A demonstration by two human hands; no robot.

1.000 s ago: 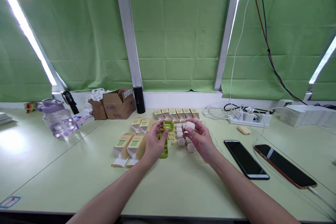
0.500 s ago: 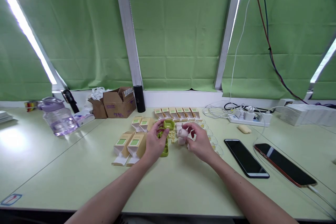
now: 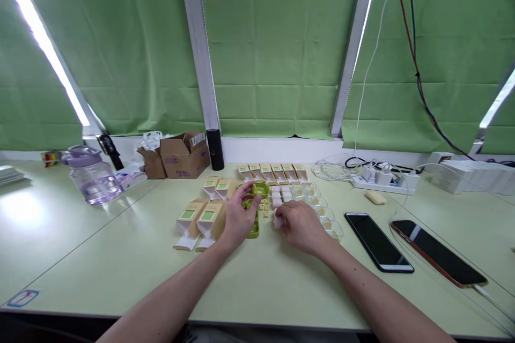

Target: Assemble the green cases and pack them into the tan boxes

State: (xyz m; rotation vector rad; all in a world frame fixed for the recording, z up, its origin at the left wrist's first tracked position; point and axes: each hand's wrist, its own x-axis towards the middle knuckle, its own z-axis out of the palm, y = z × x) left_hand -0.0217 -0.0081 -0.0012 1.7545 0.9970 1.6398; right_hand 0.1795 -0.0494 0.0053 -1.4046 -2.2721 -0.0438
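Note:
My left hand (image 3: 240, 217) curls round one of several small olive-green square containers, with its thumb along the near side. Another green container (image 3: 260, 189) stands open just beyond the fingertips. My right hand (image 3: 302, 225) is low over the table, its fingers closed on a pale pinkish-white piece (image 3: 278, 221) at the near end of a cluster. The other pinkish-white pieces (image 3: 277, 202) stand close together beyond it. Between the hands lie small yellow pieces (image 3: 265, 207). Clear round cups with yellow centres (image 3: 317, 201) are lined up right of the right hand, which partly covers them.
Open cream cartons with green labels (image 3: 212, 218) stand left of my left hand, and a row of smaller cartons (image 3: 266, 172) behind. Two phones (image 3: 378, 241) lie at right. A power strip (image 3: 384, 183), cardboard box (image 3: 183, 156), black cylinder (image 3: 214, 150) and purple-lidded jug (image 3: 94, 177) line the back.
My right hand has come down and nearer with the pinkish-white piece, from above the cluster to its near end. My left hand stays by the green containers. The view has shifted slightly.

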